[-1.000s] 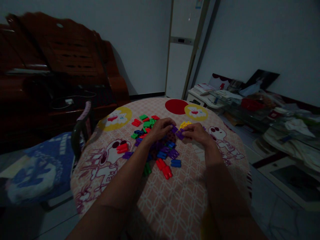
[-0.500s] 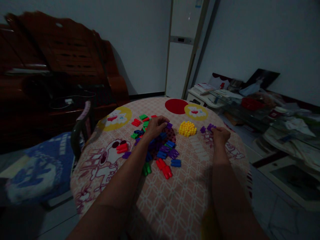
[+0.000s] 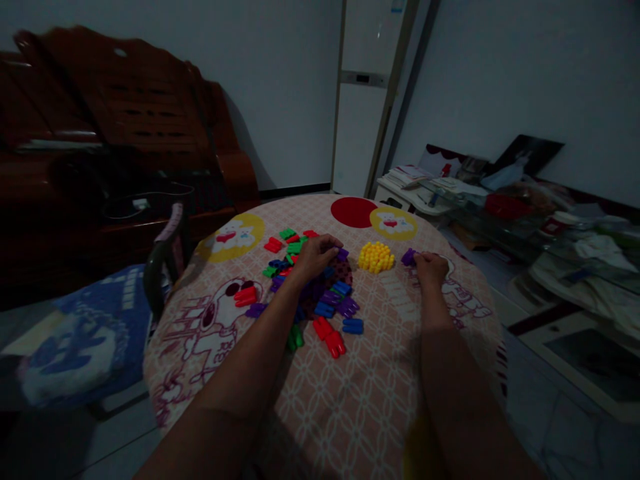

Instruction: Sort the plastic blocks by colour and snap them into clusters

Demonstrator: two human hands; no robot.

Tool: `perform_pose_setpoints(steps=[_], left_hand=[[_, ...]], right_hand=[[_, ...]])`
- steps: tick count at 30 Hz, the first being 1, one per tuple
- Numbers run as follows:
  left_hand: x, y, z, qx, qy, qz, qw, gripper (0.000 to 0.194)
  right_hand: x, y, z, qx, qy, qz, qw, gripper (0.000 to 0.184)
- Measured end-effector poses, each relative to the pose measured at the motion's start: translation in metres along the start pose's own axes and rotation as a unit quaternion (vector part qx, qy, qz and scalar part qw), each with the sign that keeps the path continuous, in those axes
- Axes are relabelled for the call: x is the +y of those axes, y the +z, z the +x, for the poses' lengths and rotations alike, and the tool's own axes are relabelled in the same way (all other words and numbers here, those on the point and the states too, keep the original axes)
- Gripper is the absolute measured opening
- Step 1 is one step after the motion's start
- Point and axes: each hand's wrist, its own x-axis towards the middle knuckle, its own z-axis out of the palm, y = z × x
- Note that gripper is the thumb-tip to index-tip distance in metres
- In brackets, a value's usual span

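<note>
Tabletop (image 3: pixel 370 393) is seen round, its far and side edges in view; the near edge is cut off by the view. The left hand (image 3: pixel 316 258) is held over the far part of a mixed pile of blocks (image 3: pixel 323 287), well in from every visible edge. Its grip is pinched on a purple block (image 3: pixel 342 254). The right hand (image 3: pixel 431 268) is placed nearer the right edge, its fingertips drawn together at purple pieces (image 3: pixel 409 257); whether these are clamped or only touched cannot be told. Between the hands, yellow blocks (image 3: pixel 376 258) are bunched tightly. The widest stretch of bare surface is left between the forearms, nearer than the red blocks (image 3: pixel 330 337) and a lone blue block (image 3: pixel 353 326). One red block (image 3: pixel 245 297) is set apart on the left.

Surface: covered by a pink patterned cloth (image 3: pixel 305 208), printed with cartoon figures and coloured rounds. Room: dimly lit. A chair (image 3: pixel 173 250) is drawn up just beside the left edge; behind it a carved wooden sofa (image 3: pixel 150 100) is placed. Beyond the far edge, a tall white unit (image 3: pixel 357 133) is stood by the wall. At right, a glass shelf is crowded with papers (image 3: pixel 406 176) and clutter.
</note>
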Motion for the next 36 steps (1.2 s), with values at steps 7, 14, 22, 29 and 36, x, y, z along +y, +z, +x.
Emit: perform_pose_setpoints(steps=[7,14,22,29,36], left_hand=[[0.005,0.001,-0.001,-0.012,0.014,-0.001,1.000,0.022],[0.011,0.002,0.000,-0.043,0.028,-0.007,0.999,0.024],[0.014,0.008,-0.002,-0.073,0.027,-0.011,0.997,0.025],[0.011,0.003,-0.001,-0.047,0.011,-0.027,0.998,0.028],[0.011,-0.013,0.000,0.001,-0.038,-0.094,0.995,0.027]], right_hand=[[-0.006,-0.014,-0.005,0.035,0.008,0.001,0.999,0.036],[-0.066,-0.010,-0.027,-0.196,-0.068,0.234,0.950,0.033],[-0.118,-0.006,-0.073,-0.406,-0.183,0.243,0.862,0.024],[-0.101,-0.017,-0.050,-0.356,-0.083,0.280,0.888,0.019],[-0.044,-0.046,0.001,-0.101,-0.010,0.313,0.944,0.044]])
